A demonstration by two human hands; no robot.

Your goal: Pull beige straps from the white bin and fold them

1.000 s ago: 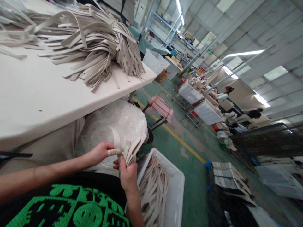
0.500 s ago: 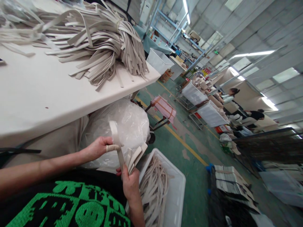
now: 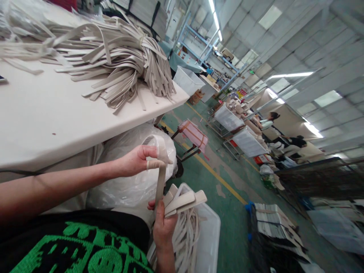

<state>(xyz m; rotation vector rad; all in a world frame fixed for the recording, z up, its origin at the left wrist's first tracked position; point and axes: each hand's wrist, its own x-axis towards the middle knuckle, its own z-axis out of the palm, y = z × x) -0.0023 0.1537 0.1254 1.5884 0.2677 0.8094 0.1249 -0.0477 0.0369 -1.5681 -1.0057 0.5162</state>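
My left hand [image 3: 136,159] pinches a flat beige fabric strap [image 3: 160,178], whose upper end curls over above the fingers. One finger of that hand looks wrapped in something beige. The strap runs down to my right hand [image 3: 165,227], which is closed around the lower part of it and several more straps. Their cut ends [image 3: 184,203] fan out to the right of my thumb. Just below my right hand stands a white plastic bin [image 3: 212,227] with many loose straps [image 3: 186,231] in it.
A large bundle of tied straps [image 3: 125,57] lies on the white table [image 3: 36,113]. Under the table edge is a clear plastic bag [image 3: 119,189]. A pink-covered stool [image 3: 193,134] stands on the green floor. Farther off are bins [image 3: 250,140] and a person [image 3: 267,121] at work.
My left hand has moved up and to the right with the strap. My right hand has shifted slightly right and down, and the strap ends now spread farther right over the bin.
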